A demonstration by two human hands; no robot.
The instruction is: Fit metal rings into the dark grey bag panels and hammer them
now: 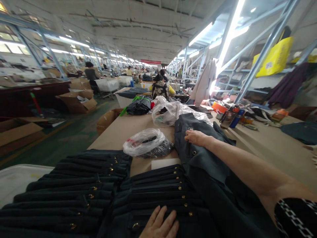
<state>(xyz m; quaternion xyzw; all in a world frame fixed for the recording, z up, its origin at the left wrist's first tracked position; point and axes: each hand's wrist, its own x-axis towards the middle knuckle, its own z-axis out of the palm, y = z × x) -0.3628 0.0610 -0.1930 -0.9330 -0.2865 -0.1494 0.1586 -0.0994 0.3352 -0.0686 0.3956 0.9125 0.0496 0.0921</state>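
Outspread left hand (pixel 160 225) rests on gold-studded dark cloth layers (pixel 153 186). Right hand (pixel 196 137) seemingly pinches a dark blue-grey garment (pixel 181 132) stretching forward to their right.

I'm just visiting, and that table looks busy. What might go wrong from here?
The overlapping garments under the left-hand grip could slide out of line if pushed sideways. The loose dark garment under the right-hand grip might catch the nearer plastic bag beside it, perhaps spilling its contents. Swinging that garment wide to the right might also topple the dark bottle standing near its edge.
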